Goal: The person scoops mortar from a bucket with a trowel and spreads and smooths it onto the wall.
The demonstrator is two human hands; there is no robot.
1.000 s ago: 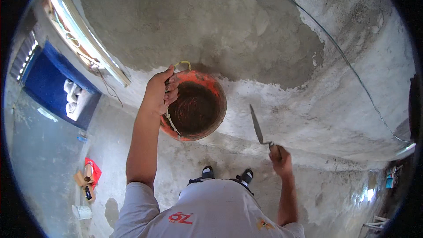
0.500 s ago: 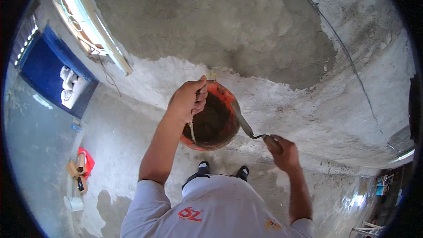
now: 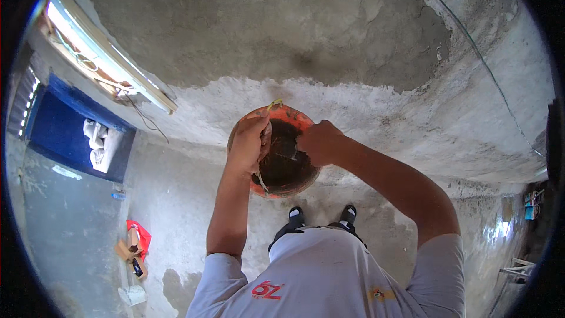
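An orange bucket (image 3: 299,119) hangs in front of me, close to the wall, with dark mortar (image 3: 282,171) inside. My left hand (image 3: 250,141) is closed round its rope-like handle (image 3: 263,182), whose yellowish end shows at the far rim. Over the right side of the bucket's mouth, my right hand (image 3: 321,143) is closed on a trowel. Only a bit of the trowel's blade (image 3: 287,153) shows, down in the bucket; the fist hides its handle.
The wall ahead carries a large patch of darker, damp-looking plaster (image 3: 253,23). A cable (image 3: 471,41) runs down it at right. To the left are a window (image 3: 88,38), a blue doorway (image 3: 56,115) and white sacks (image 3: 95,141). A red bag (image 3: 144,237) and cardboard (image 3: 123,251) lie on the floor.
My right hand has swung left and inward, bringing the trowel from beside the bucket into its mouth. My left hand keeps hold of the handle. The whole view has shifted slightly.
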